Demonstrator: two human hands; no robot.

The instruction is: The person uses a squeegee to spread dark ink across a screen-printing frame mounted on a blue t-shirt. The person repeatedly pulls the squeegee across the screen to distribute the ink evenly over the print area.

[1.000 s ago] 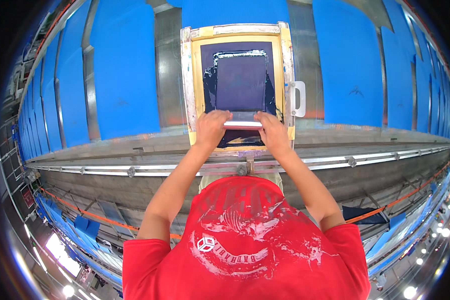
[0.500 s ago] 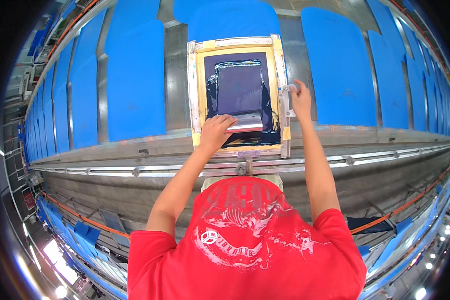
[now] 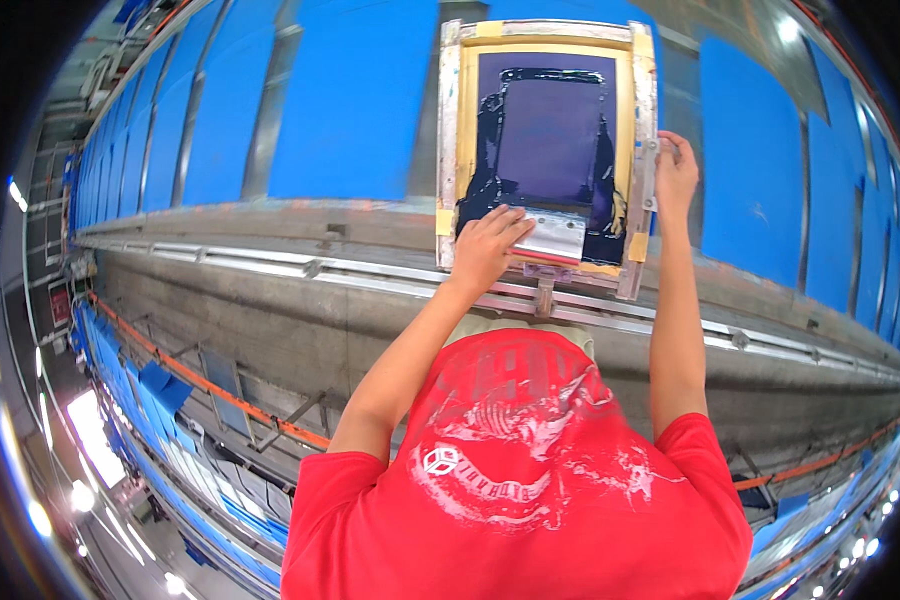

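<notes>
A screen-printing frame (image 3: 450,130) with a pale, yellow-taped border lies flat in front of me. Its dark mesh carries a purple rectangle (image 3: 550,135) ringed by wet, shiny black ink (image 3: 485,165). My left hand (image 3: 488,248) is closed around the left end of a metal-backed squeegee (image 3: 558,236), which rests on the mesh near the frame's near end. On the frame's right side, my right hand (image 3: 678,178) has its fingers curled on a small metal bracket (image 3: 651,172); part of the grip is hidden.
Flat blue panels (image 3: 350,110) lie in a row on the long table to both sides, another (image 3: 750,150) to the right. A metal rail (image 3: 390,277) runs along the near table edge, between me and the frame. Orange bars (image 3: 210,390) stand behind me.
The squeegee has slid toward me, closer to the frame's near end, with my left hand on it. My right hand stays at the bracket. The whole view has shifted and tilted.
</notes>
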